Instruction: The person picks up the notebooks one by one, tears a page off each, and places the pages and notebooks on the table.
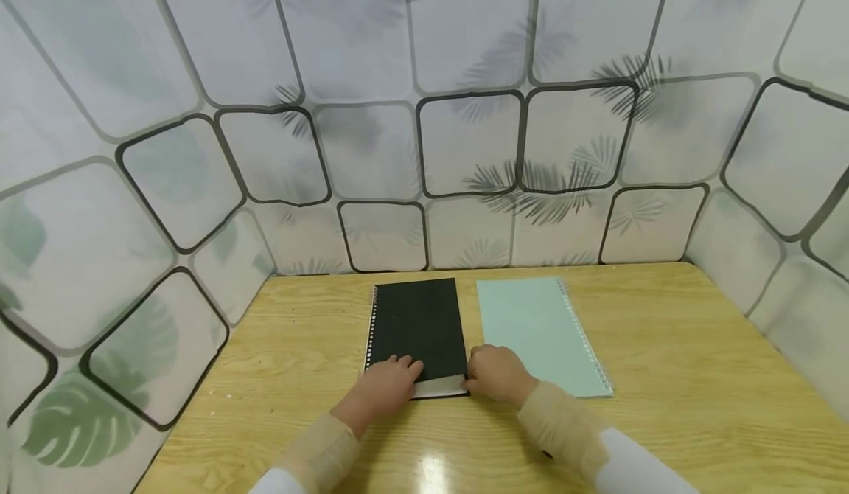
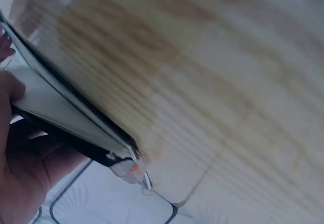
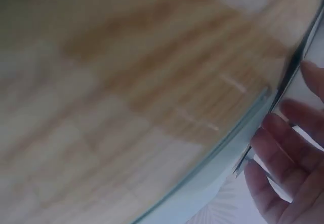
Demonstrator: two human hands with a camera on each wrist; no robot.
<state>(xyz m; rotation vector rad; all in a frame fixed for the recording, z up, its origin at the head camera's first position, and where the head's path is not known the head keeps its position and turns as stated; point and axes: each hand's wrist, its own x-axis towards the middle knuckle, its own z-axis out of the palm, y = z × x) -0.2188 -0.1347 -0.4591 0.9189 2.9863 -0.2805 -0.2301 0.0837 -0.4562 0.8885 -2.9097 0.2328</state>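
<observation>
A black-covered spiral notebook (image 1: 421,317) lies on the table, its coil along the left side. My left hand (image 1: 388,383) holds its cover near the front edge. In the left wrist view, the left thumb (image 2: 17,89) is against the pale pages (image 2: 55,102), with the other fingers on the outside of the cover. My right hand (image 1: 499,372) grips the notebook's front right corner, its fingers curled along the side edge. Between the hands the cover is raised slightly, showing a strip of white page (image 1: 439,386). In the right wrist view, the right hand's fingers (image 3: 273,148) bend at the edge.
A mint-green spiral notebook (image 1: 530,332) lies closed just right of the black one, its coil on the right, close under the right hand. The wooden table (image 1: 292,346) meets a patterned cloth wall (image 1: 378,147) at the back and sides.
</observation>
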